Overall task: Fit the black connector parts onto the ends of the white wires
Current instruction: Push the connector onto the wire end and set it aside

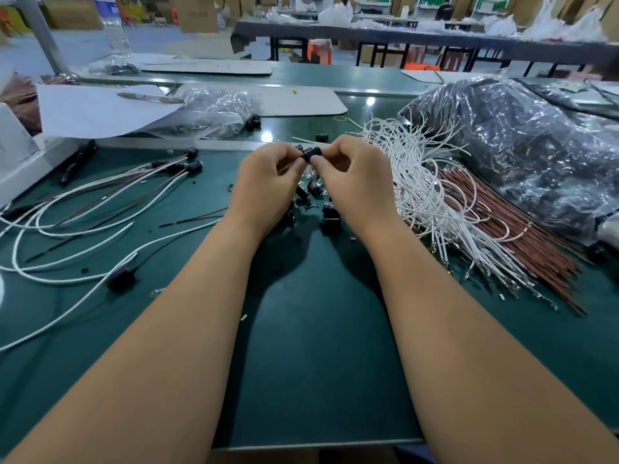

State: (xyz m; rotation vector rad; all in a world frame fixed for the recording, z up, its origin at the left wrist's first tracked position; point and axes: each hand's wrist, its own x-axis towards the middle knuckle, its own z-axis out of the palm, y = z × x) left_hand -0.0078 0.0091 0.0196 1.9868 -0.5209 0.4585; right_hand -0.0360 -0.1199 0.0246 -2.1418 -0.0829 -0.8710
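Black connector part (310, 153) pinched between both hands above the green table (318, 363).

The left hand (268, 175) and right hand (355, 175) each grip it with curled fingertips; no wire is seen entering it. Judged best practice: draw one lead from the white wires (425, 195) at right, align its terminal squarely, and press until seated. Loose connector parts (330, 217) lie just below.

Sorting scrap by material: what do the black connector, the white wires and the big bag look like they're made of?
Connector: matte black, probably moulded plastic. White wires: smooth flexible insulation, bending in loops; metal tips glint. Bag: thin clear plastic film, crinkled and shiny.
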